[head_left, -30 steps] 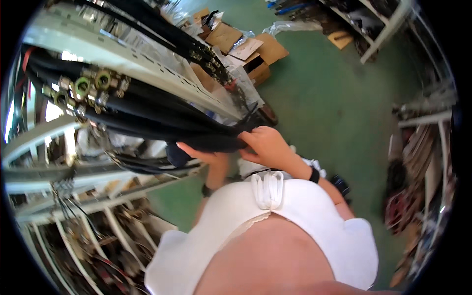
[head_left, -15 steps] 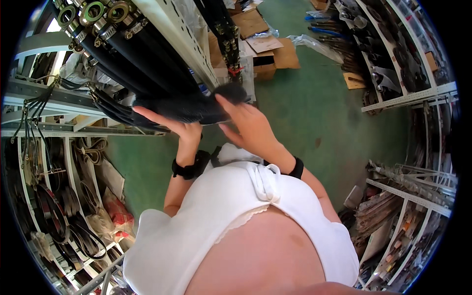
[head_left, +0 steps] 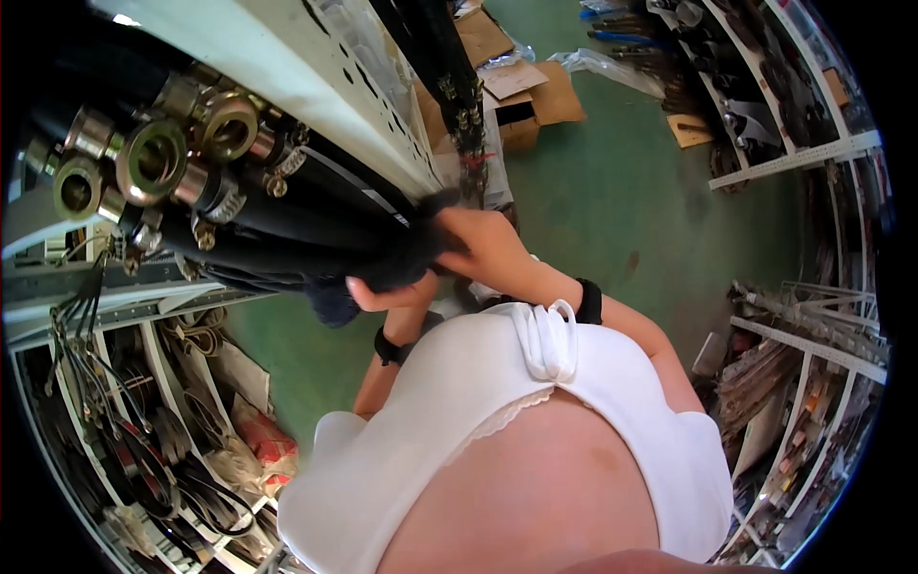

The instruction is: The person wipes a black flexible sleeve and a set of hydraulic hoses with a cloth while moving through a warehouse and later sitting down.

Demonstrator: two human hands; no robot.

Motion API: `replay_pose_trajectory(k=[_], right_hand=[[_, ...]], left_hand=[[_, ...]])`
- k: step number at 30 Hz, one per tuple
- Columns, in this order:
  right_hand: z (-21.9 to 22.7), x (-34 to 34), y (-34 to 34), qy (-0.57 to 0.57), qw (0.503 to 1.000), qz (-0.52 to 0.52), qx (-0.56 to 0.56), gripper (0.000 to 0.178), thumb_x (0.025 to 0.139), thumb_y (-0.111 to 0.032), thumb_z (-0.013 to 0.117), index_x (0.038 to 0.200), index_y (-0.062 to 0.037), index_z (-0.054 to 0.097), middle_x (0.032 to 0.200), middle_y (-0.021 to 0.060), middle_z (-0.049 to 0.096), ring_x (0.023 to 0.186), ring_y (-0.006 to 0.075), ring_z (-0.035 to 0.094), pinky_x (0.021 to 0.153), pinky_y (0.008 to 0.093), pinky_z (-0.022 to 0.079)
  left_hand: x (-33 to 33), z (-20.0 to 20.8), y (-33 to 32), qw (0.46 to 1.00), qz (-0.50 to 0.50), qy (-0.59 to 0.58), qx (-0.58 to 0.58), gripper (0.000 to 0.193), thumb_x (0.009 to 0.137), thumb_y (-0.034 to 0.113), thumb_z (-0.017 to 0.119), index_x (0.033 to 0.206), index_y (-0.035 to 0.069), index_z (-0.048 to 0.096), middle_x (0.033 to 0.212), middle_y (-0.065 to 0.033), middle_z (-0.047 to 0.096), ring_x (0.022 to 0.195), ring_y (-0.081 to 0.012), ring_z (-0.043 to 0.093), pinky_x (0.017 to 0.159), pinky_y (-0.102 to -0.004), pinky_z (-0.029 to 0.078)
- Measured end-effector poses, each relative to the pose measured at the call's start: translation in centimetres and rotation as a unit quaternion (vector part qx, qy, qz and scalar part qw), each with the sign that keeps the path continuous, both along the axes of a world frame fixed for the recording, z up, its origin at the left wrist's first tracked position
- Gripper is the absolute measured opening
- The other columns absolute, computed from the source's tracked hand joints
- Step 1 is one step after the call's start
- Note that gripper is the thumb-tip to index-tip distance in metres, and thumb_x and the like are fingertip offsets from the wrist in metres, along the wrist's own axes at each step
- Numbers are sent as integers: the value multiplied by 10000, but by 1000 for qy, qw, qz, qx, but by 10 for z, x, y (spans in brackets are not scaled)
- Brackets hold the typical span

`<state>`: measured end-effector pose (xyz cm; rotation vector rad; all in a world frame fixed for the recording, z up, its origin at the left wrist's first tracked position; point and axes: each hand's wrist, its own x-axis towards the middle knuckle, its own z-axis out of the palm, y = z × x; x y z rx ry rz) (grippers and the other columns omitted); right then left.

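Observation:
A bundle of thick black hoses (head_left: pixel 277 225) slants down from the upper left, with brass-coloured ring fittings (head_left: pixel 153 161) and metal clamps at its near end. Against the hoses lies a dark, soft cloth (head_left: pixel 400 263). My left hand (head_left: pixel 397 292) grips the cloth from below, its fingertips curled at the cloth's lower left. On the right side, my right hand (head_left: pixel 483 241) is closed on the cloth's other end, beside the pale rack post; its fingertips are partly hidden in the dark fabric.
A pale perforated post (head_left: pixel 287 67) runs beside the hoses. Opened cardboard boxes (head_left: pixel 555 93) lie on the green floor (head_left: pixel 660 239) ahead. Loaded shelves (head_left: pixel 794 158) stand at the right, and racks with belts (head_left: pixel 143 450) at the lower left.
The ring fittings now appear larger and lower in view. Both hands have shifted right and down with the cloth, and my left fingers, stretched out before, are now curled round it.

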<state>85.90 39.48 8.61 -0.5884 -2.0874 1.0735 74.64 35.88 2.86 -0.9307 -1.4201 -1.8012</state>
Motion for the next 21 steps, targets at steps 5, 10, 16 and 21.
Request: replay_pose_trajectory(k=[5,10,16,21], right_hand=[[-8,4,9,-66,996,22,55,202,640,-124,629,798,-87,508,718,82,542,653,289,533,530,366,412],[30,3,20,51,974,-49,216,305,587,-85,616,882,-124,549,796,41,517,652,230,524,525,328,415],[42,-15,38,155,959,-16,235,372,505,-14,621,861,-85,541,826,93,494,688,278,518,557,328,432],[-3,-9,38,97,992,41,71,328,546,-11,622,853,-70,524,837,108,506,708,294,528,583,329,438]], left_hand=[[-11,-21,-37,896,-386,-149,-162,691,694,467,467,1160,-39,396,1229,-170,394,1025,-254,479,893,-344,376],[-15,-27,-50,704,-556,-419,-137,680,664,448,492,1127,-45,417,1191,-171,421,1030,-246,463,909,-335,352],[-9,-50,-34,659,-550,-513,9,666,628,424,521,1087,-52,442,1146,-174,454,1035,-237,445,928,-324,323],[3,-54,-23,766,-468,-428,105,655,597,405,546,1054,-58,463,1108,-175,481,1040,-229,429,943,-315,300]])
